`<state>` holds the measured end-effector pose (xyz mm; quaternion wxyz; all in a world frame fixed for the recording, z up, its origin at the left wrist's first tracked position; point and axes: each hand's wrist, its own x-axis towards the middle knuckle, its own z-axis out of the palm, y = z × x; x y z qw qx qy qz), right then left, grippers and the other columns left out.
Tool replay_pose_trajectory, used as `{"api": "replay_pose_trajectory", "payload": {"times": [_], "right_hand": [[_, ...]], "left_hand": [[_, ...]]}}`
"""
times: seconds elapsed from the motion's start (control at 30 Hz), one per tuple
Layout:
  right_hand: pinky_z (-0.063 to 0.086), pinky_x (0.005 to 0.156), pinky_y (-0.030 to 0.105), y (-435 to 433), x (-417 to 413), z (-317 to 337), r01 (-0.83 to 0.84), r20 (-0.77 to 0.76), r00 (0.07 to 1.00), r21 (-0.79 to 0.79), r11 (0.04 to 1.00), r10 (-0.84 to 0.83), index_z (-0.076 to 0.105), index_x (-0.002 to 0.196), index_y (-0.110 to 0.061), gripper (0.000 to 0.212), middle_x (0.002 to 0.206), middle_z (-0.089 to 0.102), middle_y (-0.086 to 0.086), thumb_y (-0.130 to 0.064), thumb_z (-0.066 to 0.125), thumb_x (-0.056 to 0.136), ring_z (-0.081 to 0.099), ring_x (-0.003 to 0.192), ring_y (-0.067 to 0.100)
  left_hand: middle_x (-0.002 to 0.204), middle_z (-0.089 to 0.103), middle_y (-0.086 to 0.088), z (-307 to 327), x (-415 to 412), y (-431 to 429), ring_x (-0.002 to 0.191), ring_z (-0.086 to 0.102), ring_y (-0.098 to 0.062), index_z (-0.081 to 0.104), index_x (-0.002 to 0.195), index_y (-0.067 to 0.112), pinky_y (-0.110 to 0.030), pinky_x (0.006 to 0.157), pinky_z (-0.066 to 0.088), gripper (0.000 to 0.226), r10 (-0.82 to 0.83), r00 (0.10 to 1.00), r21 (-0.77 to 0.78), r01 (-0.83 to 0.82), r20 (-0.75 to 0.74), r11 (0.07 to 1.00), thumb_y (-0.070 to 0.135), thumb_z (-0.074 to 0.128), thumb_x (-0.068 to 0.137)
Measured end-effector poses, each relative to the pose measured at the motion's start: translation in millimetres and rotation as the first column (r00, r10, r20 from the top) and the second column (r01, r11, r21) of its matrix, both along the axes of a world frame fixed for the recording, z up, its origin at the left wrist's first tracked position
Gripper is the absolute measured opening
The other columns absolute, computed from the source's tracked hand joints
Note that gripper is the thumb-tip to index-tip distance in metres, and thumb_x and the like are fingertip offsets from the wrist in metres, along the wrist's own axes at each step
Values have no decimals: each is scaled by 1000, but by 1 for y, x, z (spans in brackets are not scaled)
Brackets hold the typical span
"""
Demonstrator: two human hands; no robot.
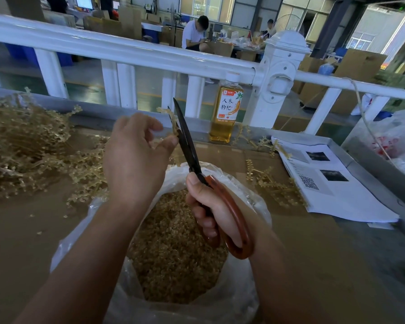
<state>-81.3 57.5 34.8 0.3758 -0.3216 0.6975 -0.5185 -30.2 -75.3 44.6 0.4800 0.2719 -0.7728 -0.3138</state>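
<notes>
My right hand (pixel 216 208) grips the reddish-brown handles of large black-bladed scissors (pixel 188 146), blades pointing up and away. My left hand (pixel 136 160) pinches a pale tan plastic sprig (pixel 171 118) that lies between the scissor blades. Below both hands stands an open clear plastic bag (pixel 248 298) filled with small tan cut pieces (pixel 173 251). A big heap of uncut tan sprigs (pixel 26 146) lies at the left on the brown cardboard-covered table (pixel 21 235).
A bottle of amber drink (pixel 225 108) stands by the white railing (pixel 131 52). Loose sprigs (pixel 274 185) and printed sheets (pixel 330 183) lie at the right, beside a white plastic bag (pixel 398 136). People sit working beyond the railing.
</notes>
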Motion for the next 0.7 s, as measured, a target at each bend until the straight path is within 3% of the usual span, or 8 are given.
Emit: {"api": "replay_pose_trajectory", "payload": {"times": [0.07, 0.1, 0.17, 0.27, 0.37, 0.47, 0.6, 0.7], "right_hand": [[31, 44, 19, 1, 0, 0, -9, 10, 1000, -18, 1000, 10, 49, 77, -21, 48, 55, 40, -9, -68, 46, 65, 32, 45, 6], [31, 44, 18, 1, -1, 0, -16, 7, 1000, -25, 1000, 16, 49, 77, -20, 49, 54, 40, -10, -68, 46, 65, 32, 45, 6], [31, 43, 18, 2, -1, 1, -31, -19, 999, -20, 999, 31, 48, 76, -19, 51, 53, 40, -11, -69, 45, 64, 32, 44, 5], [31, 44, 18, 1, 0, 3, -38, -31, 999, -7, 999, 38, 47, 76, -19, 51, 53, 40, -10, -68, 43, 64, 33, 44, 5], [31, 46, 21, 0, 1, 4, -28, -69, 997, 19, 999, 29, 47, 75, -21, 49, 56, 40, -7, -68, 41, 66, 33, 45, 6], [33, 48, 22, -1, 2, 5, -1, -125, 992, 49, 999, 7, 48, 74, -27, 39, 59, 42, -5, -66, 39, 76, 36, 47, 7], [32, 48, 23, 0, 1, 4, 6, -126, 992, 62, 998, 2, 47, 74, -29, 34, 60, 42, -4, -59, 39, 86, 36, 48, 8], [32, 48, 22, 0, 1, 5, 2, -123, 992, 63, 998, 6, 48, 74, -28, 38, 60, 42, -4, -66, 39, 75, 36, 49, 8]], "left_hand": [[107, 47, 11, -2, 0, -7, 88, 44, 0, 62, 115, 19, -12, 71, 33, 37, -88, 995, 15, 88, 44, 996, 29, 69, 81], [109, 48, 13, -1, 1, -10, 95, 45, 1, 61, 118, 23, -14, 78, 33, 36, -164, 985, 61, 160, 57, 985, 29, 67, 83], [100, 62, 20, 2, 3, -10, 94, 56, 3, 65, 103, 34, -17, 80, 39, 20, -375, 927, 185, 367, 5, 912, 21, 61, 88], [73, 69, 23, 2, 5, -11, 74, 61, 12, 67, 80, 33, -4, 66, 42, 30, -523, 845, 261, 533, -112, 805, 8, 55, 90], [66, 70, 12, 1, 4, -12, 64, 61, 4, 69, 70, 26, -10, 59, 43, 27, -495, 852, 314, 523, -169, 793, 11, 57, 88], [69, 70, 7, -1, 2, -12, 68, 63, -3, 71, 68, 26, -22, 65, 44, 26, -431, 886, 349, 464, -171, 814, 17, 57, 89], [70, 71, 2, 1, 1, -7, 69, 64, -9, 73, 67, 35, -26, 70, 49, 32, -417, 891, 352, 454, -178, 819, 18, 57, 89], [63, 69, 4, 2, 1, -6, 61, 60, -11, 74, 67, 33, -29, 63, 46, 24, -403, 895, 377, 445, -189, 812, 29, 59, 85]]}}
